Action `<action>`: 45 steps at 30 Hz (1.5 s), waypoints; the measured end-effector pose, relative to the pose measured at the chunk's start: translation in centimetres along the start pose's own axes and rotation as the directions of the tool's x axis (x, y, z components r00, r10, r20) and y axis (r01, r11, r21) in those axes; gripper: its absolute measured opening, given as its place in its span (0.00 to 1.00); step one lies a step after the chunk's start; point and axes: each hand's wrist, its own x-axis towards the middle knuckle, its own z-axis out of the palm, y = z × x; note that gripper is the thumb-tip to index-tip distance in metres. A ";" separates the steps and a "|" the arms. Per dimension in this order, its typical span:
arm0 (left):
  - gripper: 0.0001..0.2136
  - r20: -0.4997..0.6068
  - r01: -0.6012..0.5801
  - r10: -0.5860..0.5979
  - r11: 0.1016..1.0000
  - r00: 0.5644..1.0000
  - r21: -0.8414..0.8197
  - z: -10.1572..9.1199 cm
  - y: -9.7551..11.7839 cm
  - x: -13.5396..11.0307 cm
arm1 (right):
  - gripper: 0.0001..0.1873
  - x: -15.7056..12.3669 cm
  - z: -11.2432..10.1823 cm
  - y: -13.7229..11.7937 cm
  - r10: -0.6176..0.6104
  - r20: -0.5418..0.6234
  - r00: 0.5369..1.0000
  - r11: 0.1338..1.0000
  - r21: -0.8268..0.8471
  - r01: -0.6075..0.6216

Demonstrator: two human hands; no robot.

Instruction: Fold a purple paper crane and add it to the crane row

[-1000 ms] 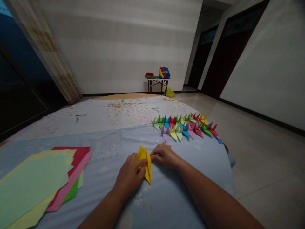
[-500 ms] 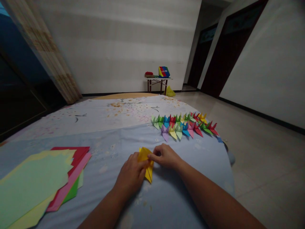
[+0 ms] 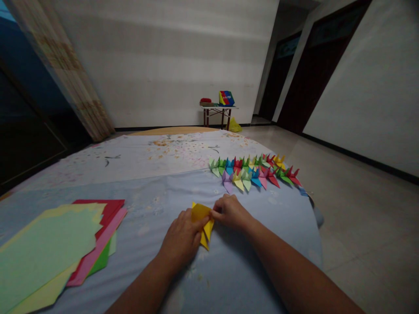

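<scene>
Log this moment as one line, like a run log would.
left hand: holding folded yellow origami paper | right hand: touching same paper | ahead: row of multicoloured paper cranes

We have two bare hands, our left hand [image 3: 181,242] and our right hand [image 3: 230,213], each broad across the back, with thick, blunt fingers [image 3: 220,212] at the front. Behind the fingers, the knuckles show only as soft ridges, and the hands narrow into bare wrists. Farther back from the fingers, our left forearm [image 3: 140,288] and right forearm [image 3: 294,272] run uncovered, smooth and rounded, to the bottom of the view. The fingernails are too small to make out.
</scene>
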 end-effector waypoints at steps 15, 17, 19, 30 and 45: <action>0.22 0.008 0.017 -0.017 0.998 1.000 -0.054 -0.1 -0.3 -0.1 | 0.16 -0.1 -0.2 1.2 0.007 0.036 0.999 0.978 0.207 -0.014; 0.22 0.010 0.025 -0.025 0.998 1.000 -0.062 -0.2 -0.3 -0.1 | 0.12 -0.1 -0.1 1.4 0.012 0.053 0.999 0.983 0.182 -0.021; 0.21 0.006 0.029 -0.028 0.997 1.000 -0.075 -0.2 -0.3 -0.1 | 0.10 0.0 0.0 1.4 0.007 0.083 0.997 0.987 0.157 -0.021; 0.16 -0.079 0.042 -0.054 0.988 0.995 -0.147 0.1 -0.7 0.1 | 0.06 0.4 1.2 0.9 0.047 0.071 0.996 0.989 0.137 -0.056; 0.20 -0.135 0.090 -0.107 0.988 0.985 -0.127 0.7 -0.3 0.3 | 0.09 0.4 1.4 0.6 0.058 0.058 0.997 0.988 0.137 -0.066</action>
